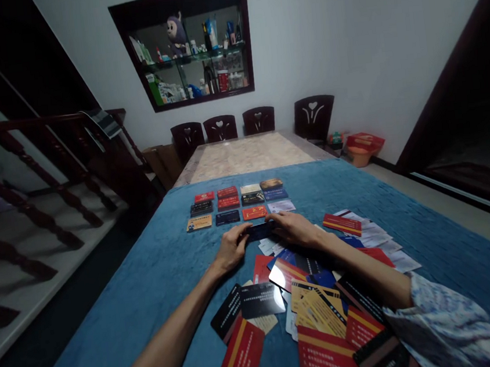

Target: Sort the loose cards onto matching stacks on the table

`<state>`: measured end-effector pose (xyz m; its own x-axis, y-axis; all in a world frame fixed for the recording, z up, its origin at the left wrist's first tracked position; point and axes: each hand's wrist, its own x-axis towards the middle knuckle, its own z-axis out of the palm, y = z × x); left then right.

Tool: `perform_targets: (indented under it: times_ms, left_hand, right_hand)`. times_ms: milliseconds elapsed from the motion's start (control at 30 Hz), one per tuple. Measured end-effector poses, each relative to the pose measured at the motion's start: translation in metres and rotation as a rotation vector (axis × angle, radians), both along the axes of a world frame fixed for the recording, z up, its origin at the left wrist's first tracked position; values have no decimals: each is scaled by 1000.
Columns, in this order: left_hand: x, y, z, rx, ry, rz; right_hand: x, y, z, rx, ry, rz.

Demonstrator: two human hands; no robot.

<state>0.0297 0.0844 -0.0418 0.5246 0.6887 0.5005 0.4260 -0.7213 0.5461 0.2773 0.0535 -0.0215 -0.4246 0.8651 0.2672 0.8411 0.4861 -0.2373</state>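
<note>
A dark card (259, 232), or a thin stack of them, is held level between my two hands above the blue cloth. My left hand (233, 246) pinches its left end, and my right hand (292, 228) grips the right end with fingers over the top. Just beyond lie rows of card stacks, among them an orange-red card (254, 212), a dark blue card (227, 217), a tan card (199, 223) and a white card (281, 206). Beneath and around my right forearm spreads a loose pile, with yellow cards (317, 307), a red card (328, 353) and a black card (262, 299).
The blue cloth (151, 287) covers the near part of a long table with a bare marbled far end (250, 152). Dark chairs (259, 120) stand behind it. A wooden railing (52, 186) runs at left; a red bag (365, 140) sits at right.
</note>
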Motion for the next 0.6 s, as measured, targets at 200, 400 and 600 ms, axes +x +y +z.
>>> perform_targets:
  times_ms: [200,400,600]
  left_hand:
    - [3,-1,-2,-18,10,4]
    - [2,0,-4,2,63,-22]
    - [1,2,-5,2,89,-39]
  right_hand:
    - [-2,0,-2,16,-27,-57]
    - [-1,1,-3,23,-28,-23]
    - [0,2,-4,9,5,25]
